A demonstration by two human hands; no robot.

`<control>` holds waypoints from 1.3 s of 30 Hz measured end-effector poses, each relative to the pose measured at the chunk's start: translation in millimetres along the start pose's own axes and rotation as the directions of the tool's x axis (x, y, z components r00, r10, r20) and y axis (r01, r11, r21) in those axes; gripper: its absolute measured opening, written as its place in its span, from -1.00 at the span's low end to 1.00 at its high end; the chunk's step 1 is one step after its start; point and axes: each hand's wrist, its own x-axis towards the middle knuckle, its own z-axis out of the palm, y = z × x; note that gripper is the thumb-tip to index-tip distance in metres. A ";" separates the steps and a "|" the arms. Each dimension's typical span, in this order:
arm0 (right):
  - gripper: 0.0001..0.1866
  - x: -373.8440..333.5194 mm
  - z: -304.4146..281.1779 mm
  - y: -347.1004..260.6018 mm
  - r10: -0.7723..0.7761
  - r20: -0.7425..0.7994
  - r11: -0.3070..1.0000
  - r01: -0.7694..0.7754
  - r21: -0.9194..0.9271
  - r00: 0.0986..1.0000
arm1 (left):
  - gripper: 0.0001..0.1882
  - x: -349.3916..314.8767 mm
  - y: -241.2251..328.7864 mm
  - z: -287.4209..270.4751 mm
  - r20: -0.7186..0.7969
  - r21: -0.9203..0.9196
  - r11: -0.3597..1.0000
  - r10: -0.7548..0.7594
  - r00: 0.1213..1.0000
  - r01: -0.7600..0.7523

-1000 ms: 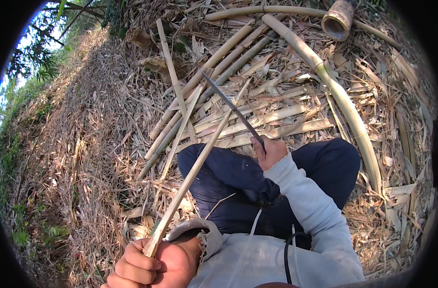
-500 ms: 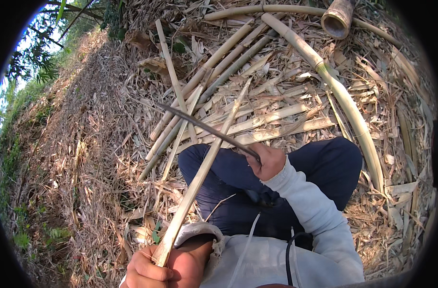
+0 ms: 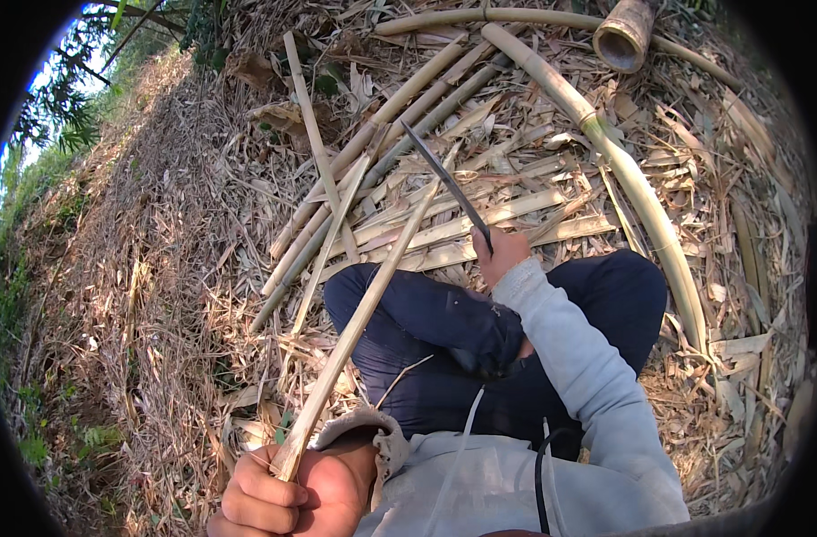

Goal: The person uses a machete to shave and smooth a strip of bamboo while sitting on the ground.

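Note:
At the lower left, my left hand (image 3: 279, 490) is closed around the near end of a long, pale bamboo strip (image 3: 365, 306), which slants up and away to the right over my knee. My right hand (image 3: 499, 254) grips a long, narrow dark blade (image 3: 449, 185), its handle hidden in my fist. The blade points away and to the left, its tip just beyond the strip's far end. In this view a gap shows between the blade and most of the strip.
Several bamboo poles (image 3: 382, 112) lie ahead on the left, and split strips (image 3: 516, 210) rest on dry husks before my crossed legs (image 3: 426, 331). A long bamboo pole (image 3: 628, 166) curves down the right side. A hollow bamboo section (image 3: 623, 40) sits at the far right.
My right hand has moved slightly away from me, and the blade has swung from pointing left across the strip to pointing farther ahead. My left hand still holds the strip, shifted slightly left.

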 end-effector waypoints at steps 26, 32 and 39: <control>-0.63 54.6 29.2 8.3 0.035 0.131 0.991 -0.018 -0.135 0.991 | -0.56 36.8 -17.7 -54.1 -0.235 0.224 0.970 -0.035 0.971 0.089; -0.56 108.5 56.4 85.7 0.151 0.204 0.973 -0.109 -0.202 0.967 | -0.54 61.0 -36.8 -57.6 -0.361 0.384 0.923 0.141 0.922 0.010; -0.58 105.4 63.1 97.7 0.304 0.077 0.931 -0.279 -0.235 0.950 | -0.57 68.0 -44.2 -74.5 -0.319 0.423 0.906 0.120 0.940 0.027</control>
